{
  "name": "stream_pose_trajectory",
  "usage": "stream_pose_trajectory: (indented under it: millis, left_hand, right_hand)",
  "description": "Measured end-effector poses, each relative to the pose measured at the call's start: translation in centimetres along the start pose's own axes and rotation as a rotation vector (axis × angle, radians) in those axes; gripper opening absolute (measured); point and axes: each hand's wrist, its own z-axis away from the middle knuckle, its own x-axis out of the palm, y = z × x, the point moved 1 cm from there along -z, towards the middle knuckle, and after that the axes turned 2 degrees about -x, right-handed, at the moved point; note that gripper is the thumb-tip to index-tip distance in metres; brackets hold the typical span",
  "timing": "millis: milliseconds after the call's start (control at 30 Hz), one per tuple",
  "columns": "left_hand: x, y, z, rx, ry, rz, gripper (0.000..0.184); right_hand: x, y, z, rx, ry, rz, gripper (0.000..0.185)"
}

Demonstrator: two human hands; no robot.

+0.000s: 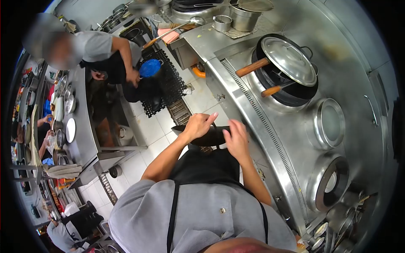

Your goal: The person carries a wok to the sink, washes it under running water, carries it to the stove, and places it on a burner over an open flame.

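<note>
My left hand (200,125) is in front of my apron, with a stretched-out finger or thumb pointing up and right; its other fingers are partly hidden. Facing it across a small gap is my right hand (237,138), slightly blurred, with thumb and fingers apart. Beneath both hands is a dark, curved object (209,138) that looks like a wok; whether either hand touches it I cannot tell. My black apron (206,165) covers its near side.
The steel stove counter (270,135) curves along my right, bearing a lidded wok (291,95). Ahead on the left stands a co-worker (101,55) near a blue bowl-like item (150,67). A black rubber mat (168,80) lies on the tiles. Left is a steel worktable (84,135).
</note>
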Motion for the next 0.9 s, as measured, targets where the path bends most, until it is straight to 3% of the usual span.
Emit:
stream_pose_trajectory:
  millis: [67, 167, 267, 367, 467, 600, 733, 900]
  left_hand:
    - [-1.9, 2.7, 0.3, 0.141, 0.047, 0.099, 0.049]
    - [-6.0, 5.2, -0.2, 0.165, 0.015, 0.135, 0.043]
    - [-9.6, 4.6, -2.1, 0.240, 0.176, 0.307, 0.038]
    - [-12.5, 3.2, -3.5, 0.267, 0.152, 0.296, 0.036]
    - [-15.2, 1.2, -4.2, 0.228, 0.201, 0.400, 0.030]
    - [-17.9, 0.9, -5.4, 0.351, 0.386, 0.483, 0.024]
    - [-21.8, 1.1, -7.7, 0.804, 0.823, 0.283, 0.028]
    - [-24.9, 0.5, -9.1, 0.915, 1.036, 0.535, 0.034]
  right_hand:
    - [0.5, -2.4, -4.1, -0.141, -0.155, -0.120, 0.024]
    - [1.7, -3.9, -8.8, -0.141, -0.201, -0.191, 0.016]
    - [0.7, -7.7, -13.5, -0.062, -0.236, -0.222, 0.012]
    - [2.1, -9.4, -16.7, 0.220, -0.419, -0.386, 0.017]
    - [4.3, -11.0, -18.6, 0.253, -0.418, -0.564, 0.021]
    - [7.1, -10.8, -20.5, 0.217, -0.323, -0.709, 0.024]
    - [3.7, -12.5, -25.4, 0.343, -0.402, -0.877, 0.019]
    - [1.5, -12.4, -33.1, 0.405, -0.377, -1.100, 0.014]
